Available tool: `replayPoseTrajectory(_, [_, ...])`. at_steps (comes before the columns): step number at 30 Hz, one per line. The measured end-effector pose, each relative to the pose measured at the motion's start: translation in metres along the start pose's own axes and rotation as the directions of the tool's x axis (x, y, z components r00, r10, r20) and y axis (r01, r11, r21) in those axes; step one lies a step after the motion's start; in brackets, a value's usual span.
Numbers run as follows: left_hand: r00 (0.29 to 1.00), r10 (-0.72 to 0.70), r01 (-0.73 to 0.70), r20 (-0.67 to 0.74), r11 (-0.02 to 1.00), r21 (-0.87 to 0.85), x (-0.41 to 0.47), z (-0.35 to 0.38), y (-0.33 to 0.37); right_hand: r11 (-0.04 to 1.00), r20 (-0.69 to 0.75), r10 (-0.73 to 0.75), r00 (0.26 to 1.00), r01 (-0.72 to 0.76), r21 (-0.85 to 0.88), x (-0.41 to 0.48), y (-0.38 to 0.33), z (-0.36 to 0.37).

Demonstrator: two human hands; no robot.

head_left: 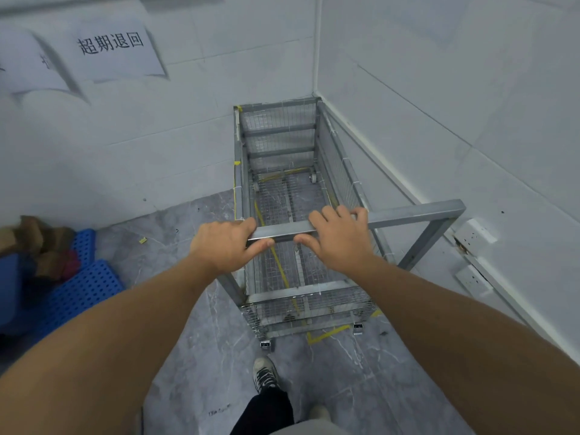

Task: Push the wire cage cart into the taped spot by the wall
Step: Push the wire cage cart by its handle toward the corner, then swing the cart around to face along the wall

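The grey wire cage cart [417, 211] stands in the room's corner, its far end against the back wall and its right side along the right wall. Both of my hands grip its near top bar: my left hand [224, 244] at the bar's left end, my right hand [340, 238] a little to the right of it. Yellow floor tape [326, 333] shows under and just in front of the cart's near end, and more tape is visible through the mesh floor. Small casters sit at the cart's lower corners.
Blue perforated plastic pallets [84, 285] and brown cardboard pieces [34, 237] lie on the floor at the left. Paper signs [113, 48] hang on the back wall. White wall sockets [472, 235] sit low on the right wall. My shoe [265, 373] is behind the cart.
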State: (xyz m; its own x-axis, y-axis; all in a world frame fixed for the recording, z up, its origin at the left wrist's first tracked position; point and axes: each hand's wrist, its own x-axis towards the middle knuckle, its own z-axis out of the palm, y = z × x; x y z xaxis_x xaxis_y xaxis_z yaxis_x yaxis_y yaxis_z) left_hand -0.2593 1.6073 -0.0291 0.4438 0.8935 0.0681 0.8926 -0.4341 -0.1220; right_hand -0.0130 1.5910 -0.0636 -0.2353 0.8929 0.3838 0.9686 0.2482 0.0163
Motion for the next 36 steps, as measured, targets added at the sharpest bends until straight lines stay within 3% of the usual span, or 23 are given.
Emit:
replayPoseTrajectory(12, [0.999, 0.036, -0.036, 0.006, 0.995, -0.094, 0.003, 0.005, -0.006, 0.996, 0.004, 0.066, 0.998, -0.067, 0.052, -0.003, -0.004, -0.001])
replayPoseTrajectory(21, [0.956, 0.294, -0.282, -0.015, 0.902, -0.328, 0.001, 0.004, -0.025, 0.961, 0.070, 0.273, 0.959, -0.276, 0.032, -0.016, -0.026, 0.002])
replayPoseTrajectory(29, [0.875, 0.482, -0.404, 0.042, 0.776, -0.483, 0.007, 0.008, -0.055, 0.773, 0.166, 0.573, 0.803, -0.596, 0.215, -0.023, -0.074, -0.013])
replayPoseTrajectory(36, [0.875, 0.477, -0.418, -0.085, 0.654, -0.630, 0.003, 0.017, -0.077, 0.509, 0.178, 0.765, 0.619, -0.751, 0.421, -0.020, -0.095, -0.019])
